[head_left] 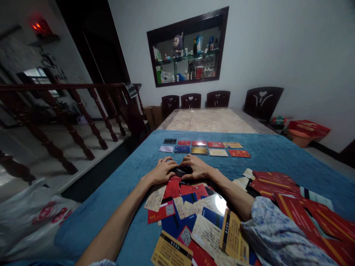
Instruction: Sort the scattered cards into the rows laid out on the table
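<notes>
A black card point(181, 170) lies between my two hands at the far edge of a loose heap of cards. My left hand point(164, 170) has its fingers curled, with the thumb side at the card's left end. From the other side, my right hand point(196, 167) arches over the card's right end, thumb and fingers around it. Below my wrists spread the heap's red, blue, cream and gold cards, among them a gold card point(172, 249) and a cream card point(205, 234). Beyond my fingertips, two rows of cards are laid out, including a blue card point(182, 149) and a red-orange card point(239, 153).
A blue cloth point(133, 184) covers the near table. Red paper sleeves point(302, 218) are piled at the right. Chairs point(218, 99) stand along the far end. To the left are a wooden railing point(94, 133) and a white plastic bag point(30, 221).
</notes>
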`<state>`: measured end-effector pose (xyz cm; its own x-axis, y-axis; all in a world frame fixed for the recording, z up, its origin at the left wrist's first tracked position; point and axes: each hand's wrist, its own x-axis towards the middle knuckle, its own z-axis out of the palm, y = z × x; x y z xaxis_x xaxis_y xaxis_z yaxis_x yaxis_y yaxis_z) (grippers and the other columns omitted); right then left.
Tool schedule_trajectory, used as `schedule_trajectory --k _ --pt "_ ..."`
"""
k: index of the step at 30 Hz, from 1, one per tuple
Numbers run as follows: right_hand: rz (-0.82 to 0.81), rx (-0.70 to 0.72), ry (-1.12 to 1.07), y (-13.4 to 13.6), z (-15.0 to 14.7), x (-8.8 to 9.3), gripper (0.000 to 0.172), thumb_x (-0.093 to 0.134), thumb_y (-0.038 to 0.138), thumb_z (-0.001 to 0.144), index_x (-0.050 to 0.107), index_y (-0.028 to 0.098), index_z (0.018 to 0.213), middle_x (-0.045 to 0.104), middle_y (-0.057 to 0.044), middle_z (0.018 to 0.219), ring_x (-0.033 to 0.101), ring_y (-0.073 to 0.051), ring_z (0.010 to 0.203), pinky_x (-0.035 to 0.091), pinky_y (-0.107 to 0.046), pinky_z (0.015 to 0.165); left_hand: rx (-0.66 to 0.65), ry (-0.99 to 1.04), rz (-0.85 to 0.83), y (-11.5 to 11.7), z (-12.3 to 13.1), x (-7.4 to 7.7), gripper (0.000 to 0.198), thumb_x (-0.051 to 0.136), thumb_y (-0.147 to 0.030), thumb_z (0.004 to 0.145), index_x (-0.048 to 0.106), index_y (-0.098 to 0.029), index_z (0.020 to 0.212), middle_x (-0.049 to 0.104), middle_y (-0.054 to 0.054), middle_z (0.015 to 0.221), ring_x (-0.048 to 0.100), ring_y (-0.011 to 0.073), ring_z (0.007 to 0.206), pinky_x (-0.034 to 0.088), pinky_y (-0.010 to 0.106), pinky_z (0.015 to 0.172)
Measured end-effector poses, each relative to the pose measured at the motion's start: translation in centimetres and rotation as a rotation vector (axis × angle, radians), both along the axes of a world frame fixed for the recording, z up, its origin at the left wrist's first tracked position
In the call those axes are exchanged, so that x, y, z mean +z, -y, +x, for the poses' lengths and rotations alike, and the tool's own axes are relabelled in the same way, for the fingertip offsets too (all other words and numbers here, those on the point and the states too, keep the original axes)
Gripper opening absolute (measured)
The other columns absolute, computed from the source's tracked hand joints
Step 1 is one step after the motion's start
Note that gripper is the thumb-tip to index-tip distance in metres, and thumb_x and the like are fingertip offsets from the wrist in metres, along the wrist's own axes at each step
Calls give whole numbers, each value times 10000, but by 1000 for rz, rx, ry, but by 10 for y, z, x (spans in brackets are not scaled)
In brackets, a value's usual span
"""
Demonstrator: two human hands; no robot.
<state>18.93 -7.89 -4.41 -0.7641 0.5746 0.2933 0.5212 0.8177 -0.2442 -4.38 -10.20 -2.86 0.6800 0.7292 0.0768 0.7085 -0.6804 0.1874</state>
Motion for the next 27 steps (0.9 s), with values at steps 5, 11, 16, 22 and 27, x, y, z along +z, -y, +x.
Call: schedule_trajectory --k 5,11,16,22,27 --pt "20 5 -10 0 0 0 430 715 462 779 735 172 1095 668 -84 958 540 -225 886 390 -368 861 -4 -9 26 3 0 3 366 514 -245 929 634 -244 1275 618 89 1314 375 297 1329 295 530 1106" --pt "29 -10 -30 2 -1 3 294 663 387 824 748 179 1013 696 -77 924 559 -213 859 397 -352 846 5 15 20 2 -5 4 318 493 -238 950 667 -239 1215 659 78 1259 389 286 1325 296 518 1110" --pt "40 -16 -72 6 0 7 238 592 325 872 761 170 932 718 -75 856 571 -195 824 404 -314 798 29 56 34 1 -8 4 291 469 -247 975 688 -230 1165 702 72 1182 414 292 1318 305 535 1096" --pt "51 -80 -136 6 0 5 389 448 366 981 735 175 801 691 -56 750 554 -176 761 391 -279 725 71 209 70 -6 -13 -2 278 476 -180 949 724 -198 1073 721 82 1087 533 264 1210 379 469 1056" --pt "123 -125 -175 -3 0 -4 419 406 337 1015 708 161 783 682 -53 718 517 -156 695 370 -269 689 97 392 91 -13 -16 -12 331 494 -92 884 732 -187 1093 700 83 1072 609 218 1085 463 381 984"
